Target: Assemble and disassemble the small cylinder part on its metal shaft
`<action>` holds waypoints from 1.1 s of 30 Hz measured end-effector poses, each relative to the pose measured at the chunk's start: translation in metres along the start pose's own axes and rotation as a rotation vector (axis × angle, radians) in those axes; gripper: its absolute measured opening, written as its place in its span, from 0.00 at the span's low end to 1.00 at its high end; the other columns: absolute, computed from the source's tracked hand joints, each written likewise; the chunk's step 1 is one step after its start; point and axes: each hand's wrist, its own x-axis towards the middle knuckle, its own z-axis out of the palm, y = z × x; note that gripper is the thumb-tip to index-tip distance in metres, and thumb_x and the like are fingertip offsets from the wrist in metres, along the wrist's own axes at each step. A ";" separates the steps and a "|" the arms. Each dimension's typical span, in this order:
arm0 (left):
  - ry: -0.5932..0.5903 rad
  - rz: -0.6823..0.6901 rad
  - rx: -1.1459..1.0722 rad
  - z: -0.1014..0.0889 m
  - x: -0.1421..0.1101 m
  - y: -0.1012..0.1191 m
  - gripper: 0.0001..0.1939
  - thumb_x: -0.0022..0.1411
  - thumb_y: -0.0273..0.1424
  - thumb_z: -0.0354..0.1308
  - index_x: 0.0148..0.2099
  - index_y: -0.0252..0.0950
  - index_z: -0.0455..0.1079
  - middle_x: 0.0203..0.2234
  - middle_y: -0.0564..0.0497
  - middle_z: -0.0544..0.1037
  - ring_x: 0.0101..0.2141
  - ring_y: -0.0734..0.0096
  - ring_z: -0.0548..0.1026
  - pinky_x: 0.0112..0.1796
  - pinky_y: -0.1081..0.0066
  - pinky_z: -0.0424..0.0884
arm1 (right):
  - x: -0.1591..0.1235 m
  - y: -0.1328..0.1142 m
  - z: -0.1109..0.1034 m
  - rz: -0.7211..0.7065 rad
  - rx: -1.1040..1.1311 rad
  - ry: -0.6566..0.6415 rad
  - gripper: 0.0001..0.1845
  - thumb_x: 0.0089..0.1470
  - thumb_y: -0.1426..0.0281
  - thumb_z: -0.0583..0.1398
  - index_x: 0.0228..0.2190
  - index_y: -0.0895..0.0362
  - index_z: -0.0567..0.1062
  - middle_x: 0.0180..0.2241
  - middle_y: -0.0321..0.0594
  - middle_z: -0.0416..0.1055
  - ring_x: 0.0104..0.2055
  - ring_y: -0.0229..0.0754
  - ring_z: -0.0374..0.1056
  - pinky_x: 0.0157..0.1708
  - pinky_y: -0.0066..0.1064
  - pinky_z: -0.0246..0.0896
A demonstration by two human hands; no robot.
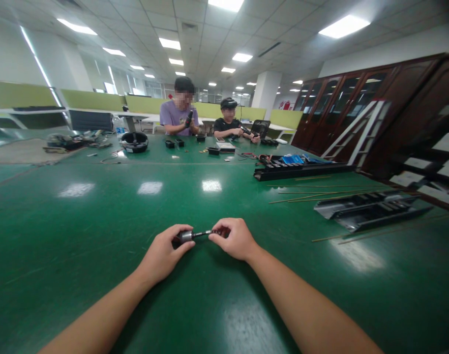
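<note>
My left hand (161, 253) is closed around a small silver cylinder (186, 236) with a dark rear end, held between thumb and fingers. A thin dark shaft (200, 234) runs from the cylinder's right side towards my right hand (239, 240). There, thumb and fingers pinch the shaft's far end, where a short pale piece and a dark, ridged part show; the fingers partly hide it. Both hands are just above the green table (99, 236), and the cylinder lies roughly level. I cannot tell the exact kind of part.
Dark metal channels (372, 209) and thin brass-coloured rods (305, 197) lie to the right. Behind them is a long black rail (298, 170) with blue pieces. Two people sit across the table, each handling a dark tool. A headset (134, 142) stands far left.
</note>
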 end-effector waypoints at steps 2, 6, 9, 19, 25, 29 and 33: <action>-0.016 -0.021 -0.005 0.000 0.001 0.001 0.15 0.61 0.38 0.60 0.50 0.42 0.71 0.44 0.51 0.77 0.44 0.62 0.74 0.47 0.65 0.68 | 0.001 -0.001 -0.001 0.021 0.032 0.025 0.05 0.47 0.69 0.66 0.27 0.59 0.79 0.23 0.37 0.74 0.24 0.36 0.67 0.26 0.26 0.60; -0.045 -0.073 -0.082 -0.002 0.001 0.005 0.16 0.66 0.43 0.51 0.50 0.40 0.68 0.39 0.51 0.77 0.40 0.63 0.74 0.43 0.66 0.67 | 0.002 -0.001 -0.001 0.048 0.069 0.061 0.08 0.49 0.67 0.65 0.26 0.59 0.79 0.23 0.38 0.74 0.23 0.36 0.65 0.25 0.26 0.58; 0.000 -0.094 -0.155 -0.003 0.001 0.004 0.19 0.69 0.45 0.45 0.51 0.38 0.65 0.37 0.50 0.77 0.40 0.63 0.74 0.43 0.65 0.66 | 0.002 0.002 0.001 0.060 0.072 0.049 0.09 0.49 0.66 0.65 0.26 0.59 0.79 0.21 0.37 0.73 0.22 0.35 0.64 0.24 0.25 0.57; 0.124 -0.223 -0.502 -0.004 0.011 -0.017 0.26 0.56 0.44 0.62 0.52 0.35 0.66 0.47 0.45 0.77 0.50 0.59 0.74 0.56 0.61 0.65 | -0.001 0.005 0.005 0.007 0.048 -0.043 0.07 0.49 0.67 0.65 0.27 0.59 0.78 0.22 0.37 0.73 0.23 0.35 0.66 0.26 0.25 0.60; 0.121 -0.223 -0.541 -0.005 0.005 -0.008 0.24 0.54 0.43 0.64 0.48 0.34 0.65 0.48 0.42 0.77 0.50 0.59 0.74 0.57 0.59 0.65 | -0.005 0.003 0.009 -0.031 0.027 -0.098 0.07 0.49 0.66 0.65 0.27 0.59 0.78 0.23 0.37 0.74 0.24 0.36 0.67 0.26 0.25 0.60; 0.001 -0.243 -0.299 -0.034 -0.023 -0.009 0.25 0.59 0.47 0.58 0.52 0.36 0.65 0.51 0.41 0.76 0.52 0.56 0.73 0.58 0.54 0.64 | -0.008 0.000 0.010 -0.071 0.001 -0.125 0.08 0.49 0.65 0.65 0.29 0.58 0.79 0.24 0.36 0.74 0.24 0.35 0.68 0.25 0.25 0.59; 0.019 -0.207 0.108 -0.091 -0.080 -0.037 0.26 0.59 0.51 0.56 0.53 0.40 0.69 0.51 0.45 0.76 0.51 0.51 0.74 0.55 0.52 0.67 | -0.010 0.001 0.009 -0.093 -0.045 -0.138 0.08 0.50 0.64 0.65 0.29 0.57 0.79 0.24 0.36 0.74 0.25 0.35 0.68 0.26 0.25 0.58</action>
